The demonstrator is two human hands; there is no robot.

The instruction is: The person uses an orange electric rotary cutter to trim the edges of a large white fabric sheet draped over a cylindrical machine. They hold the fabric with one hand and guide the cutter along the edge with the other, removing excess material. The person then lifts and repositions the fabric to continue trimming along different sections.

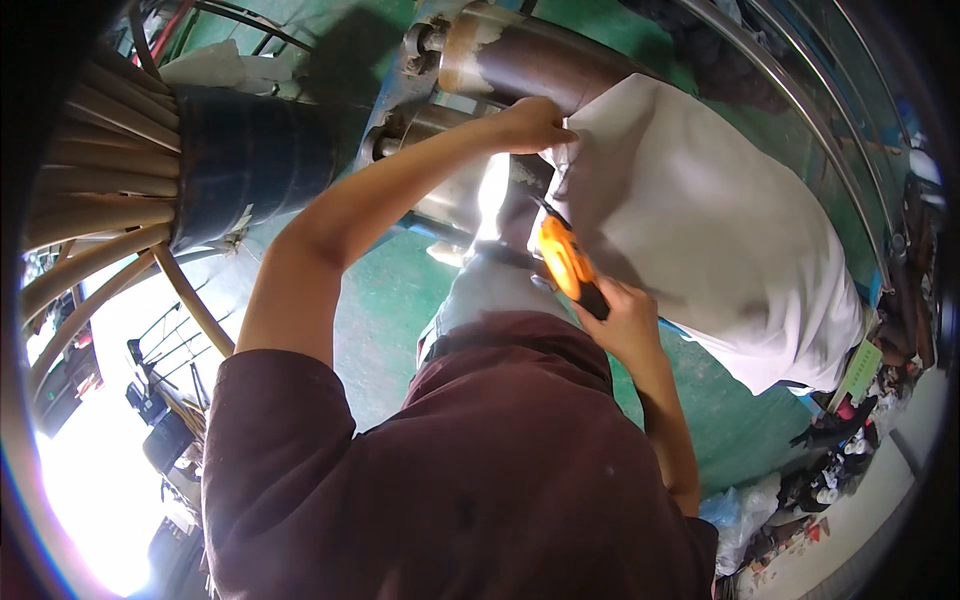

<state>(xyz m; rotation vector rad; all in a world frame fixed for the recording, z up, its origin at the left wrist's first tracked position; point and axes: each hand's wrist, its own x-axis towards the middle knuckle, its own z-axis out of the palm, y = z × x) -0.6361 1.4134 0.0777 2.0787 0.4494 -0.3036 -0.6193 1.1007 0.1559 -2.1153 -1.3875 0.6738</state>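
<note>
One broad white cloth [720, 210] spreads from the centre of the frame toward the right, its narrow upper-left edge lying at the fingertips of the left hand [535, 125]. An orange and black handheld tool [567, 260] is near the centre, just beside the cloth's left edge; its slim dark tip points to the upper left, and whether that tip touches the cloth cannot be told. Its lower black end lies within the fingers of the right hand [625, 318], right of centre.

In the upper left, a dark blue drum [250, 165] appears tipped sideways by the wide lens, with many long brown tubes [110, 180] fanning out of its mouth toward the left rim.

The left hand's fingers are bent and pressed together, clamped on the cloth's edge. The right hand's fingers are wrapped around the tool's black end.

Behind the left hand, at top centre, a thick brown roller [545, 55] runs above the green floor [385, 310].
</note>
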